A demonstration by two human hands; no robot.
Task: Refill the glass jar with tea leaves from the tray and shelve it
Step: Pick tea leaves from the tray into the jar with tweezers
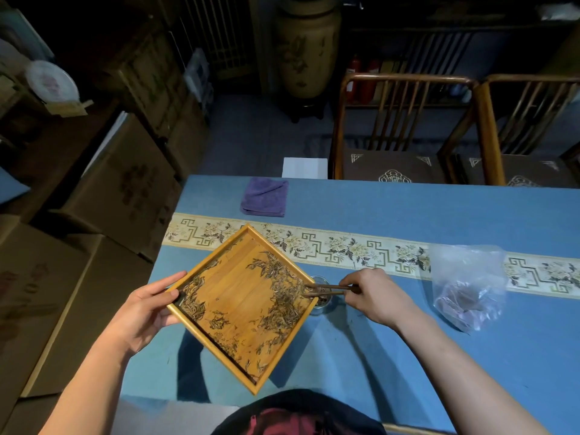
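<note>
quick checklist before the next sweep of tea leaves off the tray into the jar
1. Left hand grips the square bamboo tray at its left corner, thumb over the rim: ok.
2. Tray's right corner sits over the small glass jar: ok.
3. Right hand holds the dark wooden tool with its tip at that corner: ok.
4. Dried tea leaves gathered at the pouring corner: not ok, many lie scattered along the other edges.
5. Room left in the jar: cannot tell, the tray hides most of it.
6. Clear plastic bag and folded purple cloth lie apart from the jar: ok.
</note>
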